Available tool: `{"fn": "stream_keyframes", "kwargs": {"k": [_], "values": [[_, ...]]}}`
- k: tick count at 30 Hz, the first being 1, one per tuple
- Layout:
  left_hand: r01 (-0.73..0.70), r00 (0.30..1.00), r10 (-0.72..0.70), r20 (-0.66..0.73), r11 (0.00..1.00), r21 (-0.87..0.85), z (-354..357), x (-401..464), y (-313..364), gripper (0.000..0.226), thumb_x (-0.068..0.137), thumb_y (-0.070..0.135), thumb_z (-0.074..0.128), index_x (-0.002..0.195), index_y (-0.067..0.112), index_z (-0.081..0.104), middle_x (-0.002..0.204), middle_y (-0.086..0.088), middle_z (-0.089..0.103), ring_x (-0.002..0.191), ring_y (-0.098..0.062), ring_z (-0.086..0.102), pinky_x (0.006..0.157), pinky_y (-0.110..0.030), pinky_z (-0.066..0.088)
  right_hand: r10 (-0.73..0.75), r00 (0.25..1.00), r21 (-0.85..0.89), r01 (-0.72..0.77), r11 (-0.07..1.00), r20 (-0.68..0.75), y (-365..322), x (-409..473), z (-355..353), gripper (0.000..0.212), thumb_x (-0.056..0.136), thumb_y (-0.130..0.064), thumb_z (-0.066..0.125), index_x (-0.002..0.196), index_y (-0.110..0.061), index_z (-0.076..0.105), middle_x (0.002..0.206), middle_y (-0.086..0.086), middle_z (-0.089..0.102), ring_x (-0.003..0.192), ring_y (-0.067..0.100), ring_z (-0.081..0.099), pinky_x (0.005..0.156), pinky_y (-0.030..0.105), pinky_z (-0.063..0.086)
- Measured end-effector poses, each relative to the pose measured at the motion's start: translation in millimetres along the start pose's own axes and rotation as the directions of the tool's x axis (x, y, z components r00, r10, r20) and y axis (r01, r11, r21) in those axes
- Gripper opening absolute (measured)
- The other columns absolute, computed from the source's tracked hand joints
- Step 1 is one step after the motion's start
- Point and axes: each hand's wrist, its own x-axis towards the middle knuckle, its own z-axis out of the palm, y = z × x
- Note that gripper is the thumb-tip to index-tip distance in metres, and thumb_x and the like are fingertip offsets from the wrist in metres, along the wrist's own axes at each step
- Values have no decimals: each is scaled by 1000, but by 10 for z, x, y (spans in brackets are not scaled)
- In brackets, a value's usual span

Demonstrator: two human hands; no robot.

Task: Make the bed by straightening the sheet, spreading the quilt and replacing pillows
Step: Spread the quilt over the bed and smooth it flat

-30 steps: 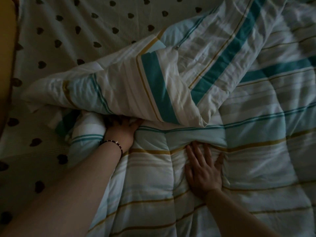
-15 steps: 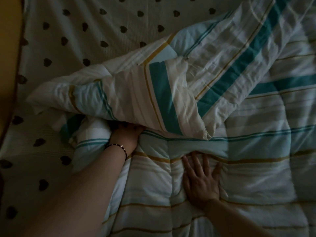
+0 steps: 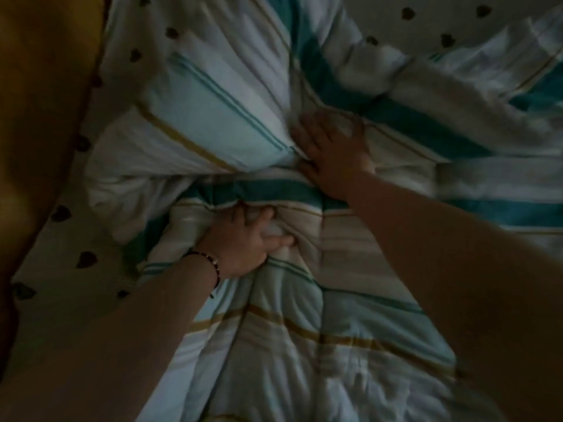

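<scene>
The left hand (image 3: 248, 239) is gripping a bunched fold of the striped quilt (image 3: 304, 330); the right hand (image 3: 332, 153) is pressing flat, fingers spread, on it. The quilt is lying crumpled over the heart-print sheet (image 3: 70, 239).

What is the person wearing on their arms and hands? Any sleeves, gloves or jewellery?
No gloves and no sleeves show: both forearms are bare as far up as the head view reaches. The left hand has a thin dark beaded bracelet round its wrist, with a few lighter beads and a short loose end hanging below. The right hand shows no bracelet; the dim, blurred picture does not settle whether either hand has rings.
</scene>
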Motion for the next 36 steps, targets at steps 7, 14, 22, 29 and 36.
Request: {"fn": "stream_keyframes", "kwargs": {"k": [7,14,22,29,36], "values": [[320,778,-277,-564,947,-24,-148,1073,-484,47,96,51,48,140,33,47,139,-9,47,121,-35,42,100,-53,38,59,997,81,-55,995,-53,192,408,140,68,96,-65,14,156,-38,-6,167,-5,-3,152,27,-1,109,73,4],[470,807,-525,-271,848,-244,-175,1469,-556,65,88,69,26,149,51,9,156,-6,25,137,-36,27,100,-70,23,113,991,97,-106,990,-71,174,648,199,67,99,-60,14,157,-32,-1,166,-4,-2,152,30,-5,110,72,-3],[513,816,-548,-186,834,-204,-292,1517,-573,74,83,69,32,150,46,10,149,-8,40,124,-36,41,93,-62,33,-23,991,141,42,989,-134,312,810,104,70,95,-53,43,156,-22,28,162,6,25,149,35,19,114,65,5],[476,837,-520,-172,846,-242,-287,1536,-670,76,83,69,37,150,46,10,152,-2,37,125,-31,44,92,-55,37,-47,997,103,53,993,-65,312,896,108,68,95,-53,42,154,-21,32,163,7,22,149,37,16,114,66,4],[423,834,-485,-263,869,-258,-293,1520,-704,58,91,52,38,148,42,29,147,0,45,121,-26,50,91,-44,41,-14,998,74,18,997,-58,259,848,90,62,95,-52,42,150,-23,40,161,5,28,149,36,19,115,64,9]]}}
